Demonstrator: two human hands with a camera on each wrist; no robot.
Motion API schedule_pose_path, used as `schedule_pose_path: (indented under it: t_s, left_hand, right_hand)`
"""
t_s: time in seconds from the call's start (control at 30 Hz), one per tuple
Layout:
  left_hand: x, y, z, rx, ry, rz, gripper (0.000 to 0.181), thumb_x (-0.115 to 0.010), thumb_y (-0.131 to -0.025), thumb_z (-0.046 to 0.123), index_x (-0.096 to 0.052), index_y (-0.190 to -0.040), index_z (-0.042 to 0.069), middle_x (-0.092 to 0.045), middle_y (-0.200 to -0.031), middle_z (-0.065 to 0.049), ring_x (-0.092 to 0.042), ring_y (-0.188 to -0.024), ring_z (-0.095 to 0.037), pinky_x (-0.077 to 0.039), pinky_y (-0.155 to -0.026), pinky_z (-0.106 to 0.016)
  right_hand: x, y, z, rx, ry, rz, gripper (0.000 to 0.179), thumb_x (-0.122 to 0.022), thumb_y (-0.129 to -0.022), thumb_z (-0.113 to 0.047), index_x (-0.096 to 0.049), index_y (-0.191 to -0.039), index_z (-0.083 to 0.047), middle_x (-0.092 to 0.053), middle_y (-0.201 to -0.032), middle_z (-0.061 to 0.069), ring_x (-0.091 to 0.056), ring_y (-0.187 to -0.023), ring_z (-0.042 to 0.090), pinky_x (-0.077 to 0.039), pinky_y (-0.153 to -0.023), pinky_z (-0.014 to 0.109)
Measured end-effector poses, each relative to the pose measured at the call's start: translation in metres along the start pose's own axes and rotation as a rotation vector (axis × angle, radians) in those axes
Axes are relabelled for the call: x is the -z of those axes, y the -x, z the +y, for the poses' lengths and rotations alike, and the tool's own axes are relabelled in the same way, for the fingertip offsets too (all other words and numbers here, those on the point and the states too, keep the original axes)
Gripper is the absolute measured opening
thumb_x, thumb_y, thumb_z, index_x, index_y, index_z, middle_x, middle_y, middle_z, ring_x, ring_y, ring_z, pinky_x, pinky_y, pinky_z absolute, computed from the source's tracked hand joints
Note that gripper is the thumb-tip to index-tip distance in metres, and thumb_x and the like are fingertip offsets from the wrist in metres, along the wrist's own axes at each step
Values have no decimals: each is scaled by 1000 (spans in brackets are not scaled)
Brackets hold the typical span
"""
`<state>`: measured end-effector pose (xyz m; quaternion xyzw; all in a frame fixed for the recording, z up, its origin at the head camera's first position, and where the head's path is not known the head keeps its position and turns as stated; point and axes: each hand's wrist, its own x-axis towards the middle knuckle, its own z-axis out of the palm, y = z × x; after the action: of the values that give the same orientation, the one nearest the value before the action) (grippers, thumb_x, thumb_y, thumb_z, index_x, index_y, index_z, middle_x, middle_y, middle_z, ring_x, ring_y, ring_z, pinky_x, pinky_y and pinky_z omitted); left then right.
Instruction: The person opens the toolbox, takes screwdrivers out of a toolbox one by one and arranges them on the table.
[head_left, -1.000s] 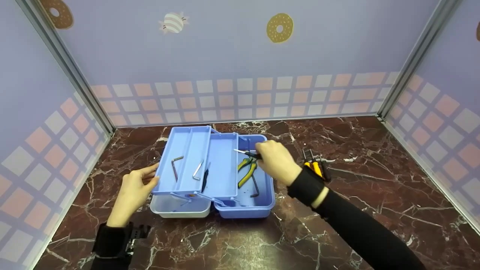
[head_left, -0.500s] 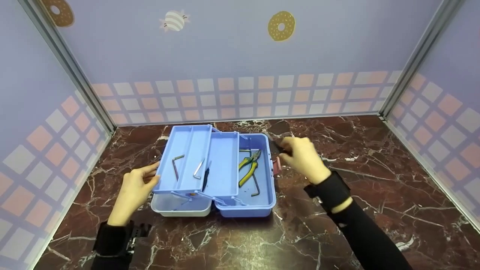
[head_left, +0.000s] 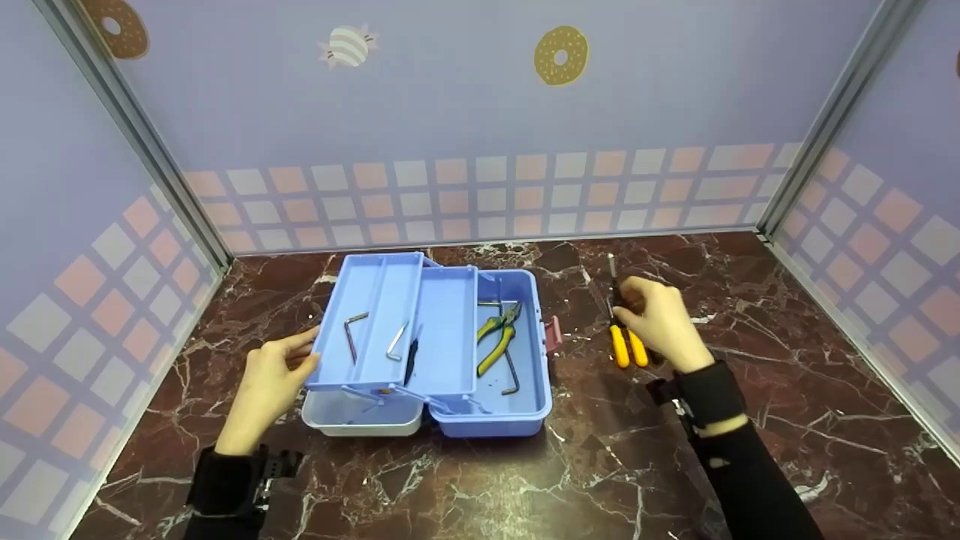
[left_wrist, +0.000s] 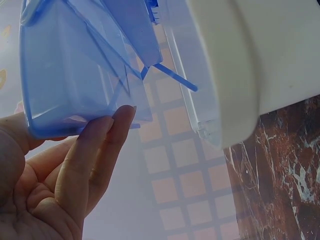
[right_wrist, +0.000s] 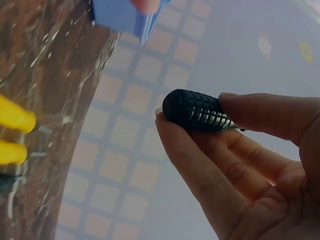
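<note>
The left hand (head_left: pixel 270 379) pinches the near left edge of the upper tray (head_left: pixel 394 289) of an opened blue toolbox (head_left: pixel 491 427); in the left wrist view its thumb and fingers lie on either side of the tray wall (left_wrist: pixel 55 95). On the right, the right hand (head_left: pixel 667 326) holds a screwdriver by its black ribbed handle (right_wrist: pixel 195 110) between thumb and fingers. The screwdriver's shaft (head_left: pixel 611 265) points toward the back wall. Just below that hand lie two yellow-handled screwdrivers (head_left: pixel 619 346) on the table, with a dark-handled tool partly hidden beside them.
Green-yellow pliers (head_left: pixel 496 351) and a dark hex key (head_left: pixel 512 375) lie in the toolbox's deep bottom. Hex keys (head_left: pixel 350 339) also rest in the upper tray. A pink latch (head_left: pixel 553 334) sticks out on the right side. Patterned panels (head_left: pixel 480 112) enclose the marble-look table.
The right hand has carried the screwdriver from above the toolbox rightward to the yellow-handled screwdrivers, turning its shaft from leftward to pointing backward. The left hand stays on the tray.
</note>
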<state>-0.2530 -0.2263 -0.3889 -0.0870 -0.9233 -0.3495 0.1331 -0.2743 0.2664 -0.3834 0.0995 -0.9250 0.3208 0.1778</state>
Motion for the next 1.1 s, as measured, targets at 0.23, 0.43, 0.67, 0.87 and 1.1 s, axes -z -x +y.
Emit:
schedule_pose_path:
  t_s: [0.23, 0.43, 0.67, 0.87, 1.1]
  left_hand:
    - [1, 0, 0, 2, 6, -8, 39, -62, -92, 1, -61, -130, -3, -71, -107, -27, -72, -97, -40, -58, -85, -49]
    - [0, -1, 0, 4, 13, -10, 39, -62, -91, 1, -61, -130, -3, -71, -107, -27, -72, -97, -40, -58, -85, -48]
    - [1, 1, 0, 4, 12, -6, 39, -62, -91, 1, -61, -130, -4, -71, -107, -28, -72, -97, -40, -58, -86, -49]
    - [1, 1, -1, 3, 7, -8, 39, -62, -91, 1, -61, -130, -4, -72, -106, -27, -72, -97, -40, -58, -85, -49]
    - [0, 1, -1, 10, 5, 0, 40, -62, -91, 1, -61, -130, -2, -72, -107, -27, -72, -96, -40, -58, -85, -49]
  right_hand:
    - [10, 10, 24, -89, 21, 15, 10, -68, -88, -2, -65, -95, 4, -70, -89, 22, -66, -78, 33, -52, -70, 40]
    - [17, 16, 41, -163, 33, -52, 14, -66, -91, -6, -65, -100, 4, -70, -94, 24, -67, -82, 35, -55, -70, 43]
    - [18, 17, 60, -233, 60, -90, 25, -65, -93, -11, -65, -106, 11, -70, -96, 30, -69, -78, 35, -57, -67, 42]
    - [17, 19, 76, -322, 42, -142, 33, -64, -94, -12, -63, -111, 16, -69, -98, 33, -70, -66, 23, -58, -58, 30]
    - [12, 20, 91, -345, 76, -167, 31, -64, -93, -10, -64, -109, 17, -70, -92, 32, -66, -57, 15, -55, -53, 28]
